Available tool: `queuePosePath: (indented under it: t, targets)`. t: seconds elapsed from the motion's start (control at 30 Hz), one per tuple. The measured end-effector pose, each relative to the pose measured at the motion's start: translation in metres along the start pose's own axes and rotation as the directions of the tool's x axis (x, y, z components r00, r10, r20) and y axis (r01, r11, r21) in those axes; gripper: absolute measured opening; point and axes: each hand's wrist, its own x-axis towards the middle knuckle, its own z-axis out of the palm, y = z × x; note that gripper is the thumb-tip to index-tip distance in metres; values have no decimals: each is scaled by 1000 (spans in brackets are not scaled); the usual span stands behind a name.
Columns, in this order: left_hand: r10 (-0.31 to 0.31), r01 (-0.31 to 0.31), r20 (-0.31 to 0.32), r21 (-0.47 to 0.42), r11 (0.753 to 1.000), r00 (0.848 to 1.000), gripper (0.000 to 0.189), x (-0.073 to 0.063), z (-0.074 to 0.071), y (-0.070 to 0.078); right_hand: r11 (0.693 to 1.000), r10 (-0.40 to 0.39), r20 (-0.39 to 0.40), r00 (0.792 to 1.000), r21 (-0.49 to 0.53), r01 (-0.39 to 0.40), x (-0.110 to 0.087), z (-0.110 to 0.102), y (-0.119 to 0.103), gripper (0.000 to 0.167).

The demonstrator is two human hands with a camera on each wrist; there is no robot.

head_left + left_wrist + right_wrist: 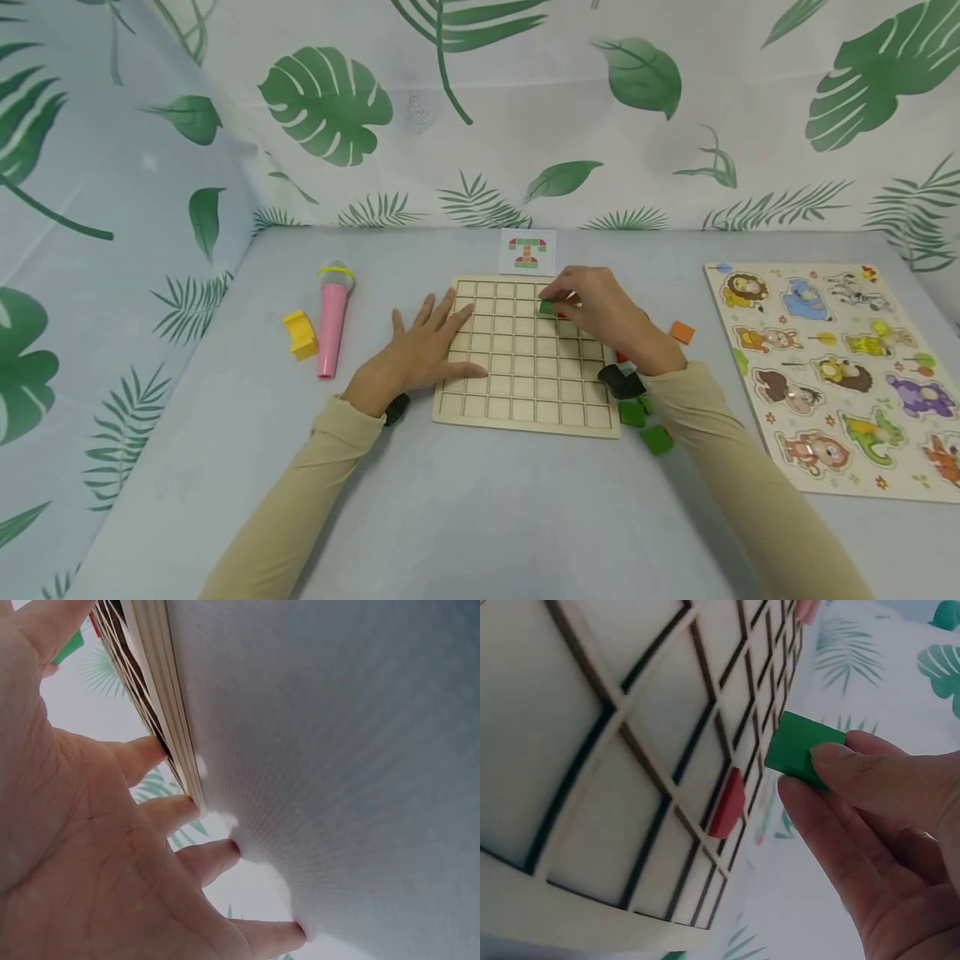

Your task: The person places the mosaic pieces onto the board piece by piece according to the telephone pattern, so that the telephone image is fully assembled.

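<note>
A square wooden grid board lies on the table. My left hand rests at its left edge with fingers spread, thumb and index finger over the board. In the left wrist view the fingertips touch the board's side and the table. My right hand pinches a green square block between thumb and fingers, over the board's upper right. Near it a red block with a curved side sits in a grid cell, mostly hidden by the hand in the head view. A printed pattern card lies behind the board.
Several green blocks and an orange block lie right of the board, partly under the right wrist. An animal puzzle board is farther right. A pink toy microphone and yellow curved blocks lie left.
</note>
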Motion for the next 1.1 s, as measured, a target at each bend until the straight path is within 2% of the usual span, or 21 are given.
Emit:
queuePosePath:
  t: [0.33, 0.73, 1.1]
  targets:
    - [-3, 3, -7, -1, 1000, 1000, 101, 0, -2, 1, 1000, 6, 17, 1000, -7, -6, 3, 6, 7, 18]
    - [-2, 2, -3, -15, 1000, 1000, 101, -3, -4, 2, 995, -11, 47, 999, -98, 15, 8, 7, 6, 17]
    - [-2, 2, 0, -21, 1000, 1000, 101, -2, -2, 1, 987, 35, 103, 994, -160, -19, 11, 10, 3, 19]
